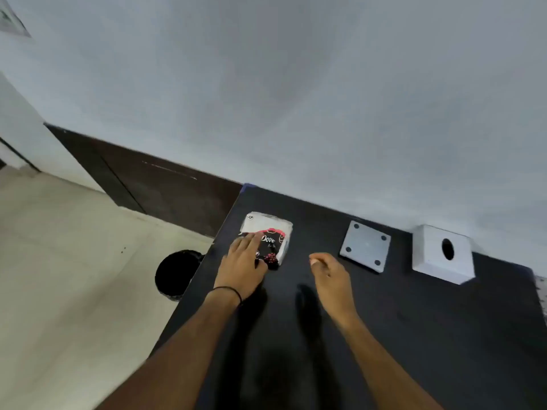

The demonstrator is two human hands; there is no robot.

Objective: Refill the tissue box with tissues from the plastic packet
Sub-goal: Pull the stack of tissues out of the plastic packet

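Observation:
A plastic tissue packet [273, 229], white with a black and red printed label, lies near the far left corner of the black table [384, 335]. My left hand [242, 264] rests flat on its near left part, fingers spread over the label. My right hand [330, 275] hovers to the right of the packet with fingers loosely curled and nothing in it. The white tissue box [435, 261], a cube with an oval hole facing me, stands at the far right by the wall. Its grey square base plate [365, 247], with a dark dot at each corner, lies between the packet and the box.
A grey wall [296, 99] runs right behind the table. The table's left edge drops to a pale tiled floor [74, 276], where a round black bin [177, 273] stands close to the edge. A dark skirting runs along the wall's foot.

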